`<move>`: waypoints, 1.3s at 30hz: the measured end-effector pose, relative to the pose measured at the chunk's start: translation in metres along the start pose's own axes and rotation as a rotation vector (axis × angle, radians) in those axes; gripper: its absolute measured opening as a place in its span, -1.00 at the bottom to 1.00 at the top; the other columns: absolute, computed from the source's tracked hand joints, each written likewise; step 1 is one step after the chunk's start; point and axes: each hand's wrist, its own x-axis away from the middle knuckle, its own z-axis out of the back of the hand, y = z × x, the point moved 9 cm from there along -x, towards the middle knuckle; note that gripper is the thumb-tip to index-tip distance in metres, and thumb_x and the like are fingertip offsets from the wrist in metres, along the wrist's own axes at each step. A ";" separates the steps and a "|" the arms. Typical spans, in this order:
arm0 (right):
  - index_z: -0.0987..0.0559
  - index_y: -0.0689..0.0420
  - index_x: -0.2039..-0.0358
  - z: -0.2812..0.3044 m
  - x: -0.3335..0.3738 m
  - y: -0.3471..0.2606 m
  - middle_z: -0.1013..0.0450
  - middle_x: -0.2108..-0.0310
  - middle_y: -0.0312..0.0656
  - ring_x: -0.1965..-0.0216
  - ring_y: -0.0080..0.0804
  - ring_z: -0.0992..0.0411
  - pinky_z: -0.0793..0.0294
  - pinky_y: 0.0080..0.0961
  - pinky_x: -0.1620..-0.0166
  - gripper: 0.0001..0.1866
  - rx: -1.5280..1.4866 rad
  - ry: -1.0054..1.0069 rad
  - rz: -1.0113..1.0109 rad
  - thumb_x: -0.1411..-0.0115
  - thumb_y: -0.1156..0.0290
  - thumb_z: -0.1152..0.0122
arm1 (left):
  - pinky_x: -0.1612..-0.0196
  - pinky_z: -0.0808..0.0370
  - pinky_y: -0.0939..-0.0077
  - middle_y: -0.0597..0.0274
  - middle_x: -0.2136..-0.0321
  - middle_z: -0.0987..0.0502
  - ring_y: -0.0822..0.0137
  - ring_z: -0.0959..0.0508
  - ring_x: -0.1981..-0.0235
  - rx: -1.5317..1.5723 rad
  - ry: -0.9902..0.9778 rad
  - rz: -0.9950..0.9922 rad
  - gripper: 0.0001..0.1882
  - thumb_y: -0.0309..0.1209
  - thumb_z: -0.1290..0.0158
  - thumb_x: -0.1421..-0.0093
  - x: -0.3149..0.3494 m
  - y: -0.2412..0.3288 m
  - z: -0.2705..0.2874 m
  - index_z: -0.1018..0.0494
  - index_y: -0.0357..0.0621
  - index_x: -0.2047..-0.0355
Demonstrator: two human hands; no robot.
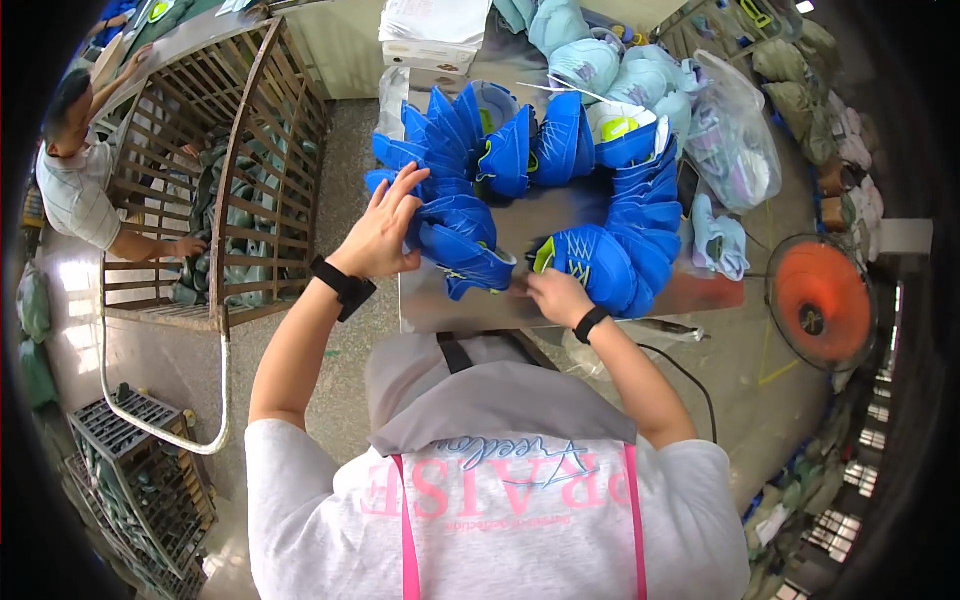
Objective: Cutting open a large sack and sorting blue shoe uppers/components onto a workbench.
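Observation:
Blue shoe uppers with lime-green linings stand nested in a curved row on a metal table. My left hand reaches to the row's left side, fingers stretched and spread, touching the outer uppers there. Close to the table's front edge, my right hand has its fingers curled together beside the green-edged opening of the nearest right-hand upper. Its fingertips are blurred, and what they pinch is hidden. Between the two hands, the left end of the row shows another blue upper with its opening facing right.
Pale-blue uppers and a clear plastic bag lie at the far right, near a white box. An orange round fan stands right. At left, another person reaches into a slatted cart of green pieces.

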 end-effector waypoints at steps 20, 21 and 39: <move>-0.50 -0.01 0.15 0.167 -0.176 0.116 -0.47 0.33 -0.04 0.30 -0.15 -0.45 -0.41 -0.35 0.25 -0.62 -0.244 0.541 -0.265 -0.01 0.14 -0.09 | -0.15 -0.06 0.29 0.04 -0.24 0.42 0.18 0.10 -0.23 1.173 0.169 0.505 0.20 -0.57 -0.06 0.26 0.034 -0.084 -0.057 0.59 0.19 -0.19; -0.50 0.03 0.16 0.167 -0.192 0.098 -0.48 0.34 -0.05 0.30 -0.16 -0.45 -0.41 -0.34 0.25 -0.57 -0.300 0.548 -0.173 0.00 0.07 -0.10 | -0.19 0.00 0.32 -0.01 -0.23 0.44 0.18 0.09 -0.23 1.166 0.086 0.488 0.19 -0.57 -0.07 0.25 0.032 -0.082 -0.058 0.55 0.19 -0.20; -0.51 0.23 0.43 0.085 -0.302 0.039 -0.45 0.56 -0.15 0.51 -0.37 -0.38 -0.35 -0.48 0.35 -0.70 -0.449 -0.256 0.150 0.25 0.40 -0.26 | -0.19 0.07 0.23 0.11 -0.21 0.23 0.12 0.06 -0.20 1.345 0.108 0.592 0.17 -0.39 -0.17 0.31 0.011 -0.117 -0.067 0.37 0.12 -0.23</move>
